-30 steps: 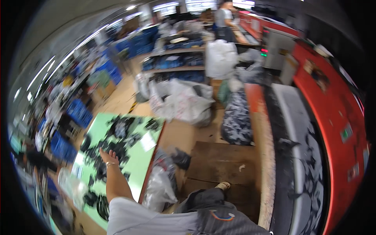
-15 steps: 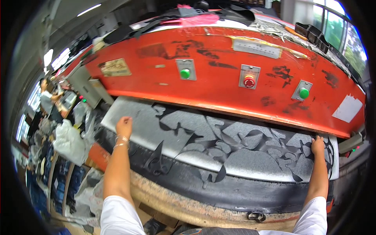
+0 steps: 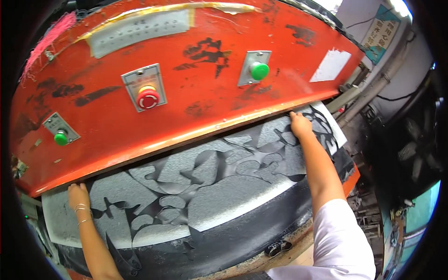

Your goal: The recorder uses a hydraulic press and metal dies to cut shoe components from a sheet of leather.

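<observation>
A thin black sheet (image 3: 221, 165), full of cut-out openings like leftover leather or film, lies across a speckled grey-white board (image 3: 233, 200) under a red press. My left hand (image 3: 78, 196), with bracelets on its wrist, is at the sheet's far left edge, close under the press beam, fingers curled on the black material. At the far right my right hand (image 3: 301, 126) has its fingers closed on the sheet's narrow strips. The fingertips of both hands are partly hidden. Loose black tongues of the sheet hang over the board's near edge.
The red press beam (image 3: 186, 126) runs low over the board's far side. It carries green push buttons (image 3: 259, 71) and a red stop button (image 3: 148, 97). A black padded ledge (image 3: 224, 238) borders the near side, with a small black loop (image 3: 278, 248) on it. Pipes and dark equipment stand at right.
My view has swung right and closer to the press. My left hand, raised over the board before, has come to the sheet's far left edge. My right hand stays at the right end.
</observation>
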Demonstrator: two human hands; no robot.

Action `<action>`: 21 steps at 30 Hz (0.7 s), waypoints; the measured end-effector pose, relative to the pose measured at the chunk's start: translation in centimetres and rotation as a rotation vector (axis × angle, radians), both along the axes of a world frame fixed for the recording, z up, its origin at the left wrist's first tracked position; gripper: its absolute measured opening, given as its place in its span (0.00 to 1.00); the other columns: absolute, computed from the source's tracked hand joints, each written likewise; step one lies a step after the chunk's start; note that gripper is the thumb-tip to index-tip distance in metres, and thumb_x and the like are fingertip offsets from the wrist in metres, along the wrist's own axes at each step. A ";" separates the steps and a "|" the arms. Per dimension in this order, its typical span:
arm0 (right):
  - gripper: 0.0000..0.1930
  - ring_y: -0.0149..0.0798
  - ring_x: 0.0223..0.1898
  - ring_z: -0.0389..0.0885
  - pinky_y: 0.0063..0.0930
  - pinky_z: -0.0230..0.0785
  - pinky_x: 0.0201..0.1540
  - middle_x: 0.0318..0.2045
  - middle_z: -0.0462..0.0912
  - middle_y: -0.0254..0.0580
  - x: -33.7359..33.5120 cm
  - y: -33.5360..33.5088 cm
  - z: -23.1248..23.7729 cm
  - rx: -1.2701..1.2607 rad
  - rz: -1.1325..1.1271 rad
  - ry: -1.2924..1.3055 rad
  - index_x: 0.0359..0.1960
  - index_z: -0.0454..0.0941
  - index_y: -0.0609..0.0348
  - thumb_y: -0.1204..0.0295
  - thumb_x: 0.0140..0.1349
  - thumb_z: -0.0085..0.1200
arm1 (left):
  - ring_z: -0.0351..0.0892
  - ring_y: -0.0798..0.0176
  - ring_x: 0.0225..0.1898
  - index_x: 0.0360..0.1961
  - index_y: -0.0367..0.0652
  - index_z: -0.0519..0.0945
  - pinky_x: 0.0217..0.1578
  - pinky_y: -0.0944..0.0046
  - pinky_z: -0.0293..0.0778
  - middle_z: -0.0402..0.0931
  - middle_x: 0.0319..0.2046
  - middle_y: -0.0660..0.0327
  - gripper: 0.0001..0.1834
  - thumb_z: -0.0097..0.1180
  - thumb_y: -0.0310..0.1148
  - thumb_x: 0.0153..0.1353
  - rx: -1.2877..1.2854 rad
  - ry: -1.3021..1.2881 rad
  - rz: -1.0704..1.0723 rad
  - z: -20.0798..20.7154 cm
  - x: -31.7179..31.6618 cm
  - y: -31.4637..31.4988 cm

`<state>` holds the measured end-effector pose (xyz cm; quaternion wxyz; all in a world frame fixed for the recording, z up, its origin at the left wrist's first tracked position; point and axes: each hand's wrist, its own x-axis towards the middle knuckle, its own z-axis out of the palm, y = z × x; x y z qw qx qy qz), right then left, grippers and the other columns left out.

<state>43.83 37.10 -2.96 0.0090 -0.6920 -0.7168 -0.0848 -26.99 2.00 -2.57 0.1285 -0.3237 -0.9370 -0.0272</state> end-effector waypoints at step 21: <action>0.31 0.51 0.35 0.85 0.46 0.77 0.39 0.35 0.84 0.49 8.6 -6.3 -0.6 -0.031 0.106 -0.237 0.67 0.64 0.33 0.73 0.61 0.43 | 0.79 0.33 0.38 0.39 0.42 0.74 0.37 0.39 0.73 0.80 0.34 0.40 0.23 0.37 0.51 0.72 -0.095 -0.143 0.075 0.0 8.7 -8.5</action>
